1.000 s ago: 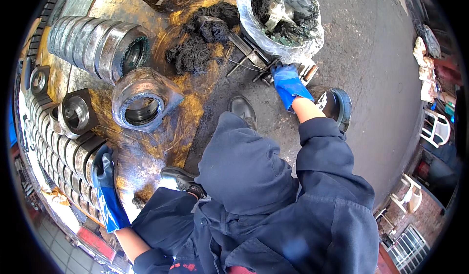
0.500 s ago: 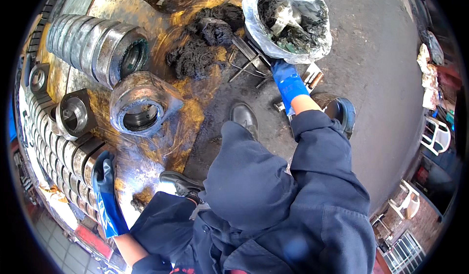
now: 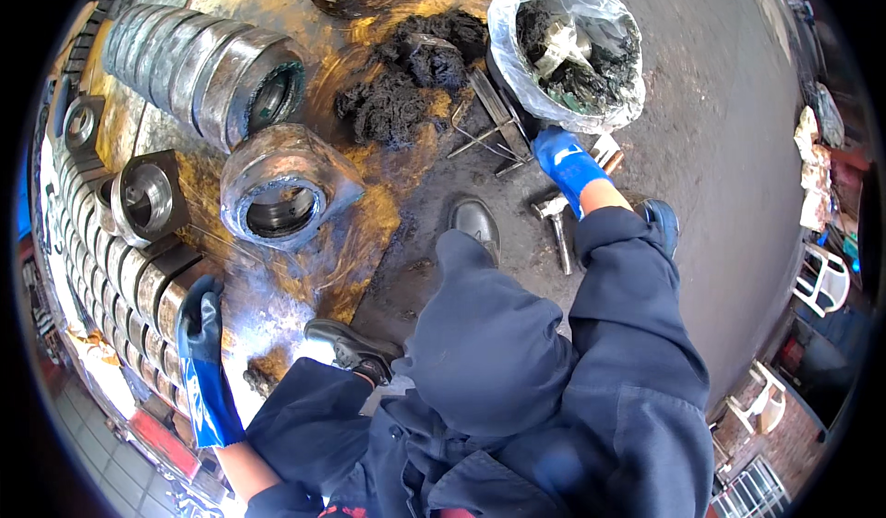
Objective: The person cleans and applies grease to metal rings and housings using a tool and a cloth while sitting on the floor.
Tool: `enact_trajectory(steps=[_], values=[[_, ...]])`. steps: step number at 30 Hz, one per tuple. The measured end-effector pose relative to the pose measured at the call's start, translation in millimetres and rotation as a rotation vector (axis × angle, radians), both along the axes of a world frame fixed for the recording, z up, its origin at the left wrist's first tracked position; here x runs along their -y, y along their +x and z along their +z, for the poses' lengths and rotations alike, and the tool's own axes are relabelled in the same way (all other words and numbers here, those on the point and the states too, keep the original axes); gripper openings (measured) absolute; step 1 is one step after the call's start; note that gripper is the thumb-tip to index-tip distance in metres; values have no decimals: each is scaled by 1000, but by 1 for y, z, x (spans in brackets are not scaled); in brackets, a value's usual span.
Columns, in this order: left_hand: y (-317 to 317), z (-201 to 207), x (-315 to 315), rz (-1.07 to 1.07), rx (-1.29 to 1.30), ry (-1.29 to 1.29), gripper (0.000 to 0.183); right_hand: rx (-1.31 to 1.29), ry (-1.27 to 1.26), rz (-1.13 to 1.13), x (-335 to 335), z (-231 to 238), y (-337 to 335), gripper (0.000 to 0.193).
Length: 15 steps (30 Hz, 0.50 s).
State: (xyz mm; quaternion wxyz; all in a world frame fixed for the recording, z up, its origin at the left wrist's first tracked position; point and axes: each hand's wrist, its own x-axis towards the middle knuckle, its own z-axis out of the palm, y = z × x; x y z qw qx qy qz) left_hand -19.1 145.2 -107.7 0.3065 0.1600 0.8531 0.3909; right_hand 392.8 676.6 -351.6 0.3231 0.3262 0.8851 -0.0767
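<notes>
My left hand, in a blue rubber glove, lies with outstretched fingers against the rows of stacked metal rings at the left. In a matching glove, my right hand reaches down just below a bin lined with clear plastic. Its back faces up and its fingertips are hidden, so any grip cannot be made out. A steel hammer lies on the floor beside that wrist. Metal frame pieces lie left of the glove. A thick-walled metal collar stands on the stained work surface.
A row of joined rings lies at the upper left. Dark shavings are heaped near the bin. My shoes stand close to the tools. White chairs are at the far right.
The view has shifted, so the bin and metal parts appear farther right. My right hand sits slightly away from the bin rim, and the hammer beside its wrist is now uncovered. My left hand stays by the rings.
</notes>
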Motion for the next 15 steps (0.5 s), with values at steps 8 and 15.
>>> enact_trajectory(steps=[8, 15], values=[[8, 17, -13, -1, -100, 60, 31, 106, -93, 233, 12, 104, -12, 25], [10, 33, -24, -79, -385, -25, 27, -391, -257, -84, 31, 174, 24, 25]])
